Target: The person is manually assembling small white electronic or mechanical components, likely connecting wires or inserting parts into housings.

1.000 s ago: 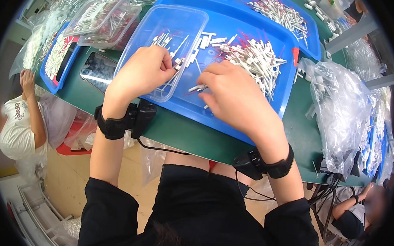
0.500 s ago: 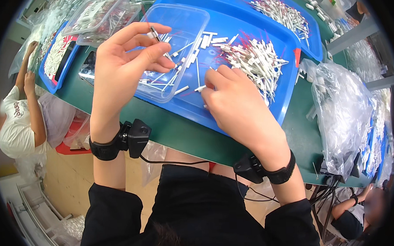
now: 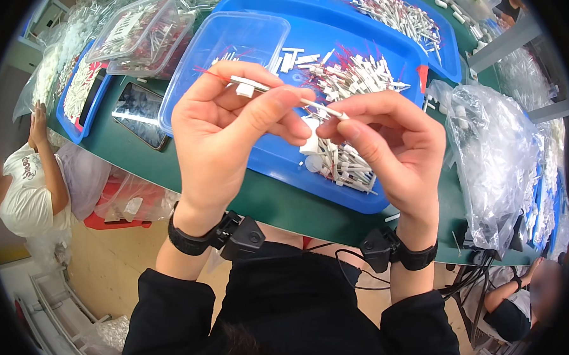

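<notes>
Above the green table (image 3: 189, 175) you have lifted both hands clear of the trays — a second ago they were down among the loose parts, and now they meet in the air with one piece between them. Your left hand (image 3: 225, 135) is closed narrow, thumb and fingertips pinching a thin white stick (image 3: 274, 92) with a red wire tail at its far end. Your right hand (image 3: 391, 147) is closed too, pinching the other tip of that same stick, so the picking looks done and the fitting is what you are at now.

Far left, a blue tray (image 3: 72, 117) holds white parts under plastic, with a phone (image 3: 136, 114) lying just beside it. Next comes a clear box (image 3: 145, 31) of red-and-white pieces, then a clear lid-like tub (image 3: 228, 47) — only a few sticks lie in it. It rests on the big blue tray (image 3: 336, 194), which carries a heap of white sticks with red wires. Further right a second blue tray (image 3: 444, 62) holds more, and clear plastic bags (image 3: 492, 143) pile up at the table's right end.
</notes>
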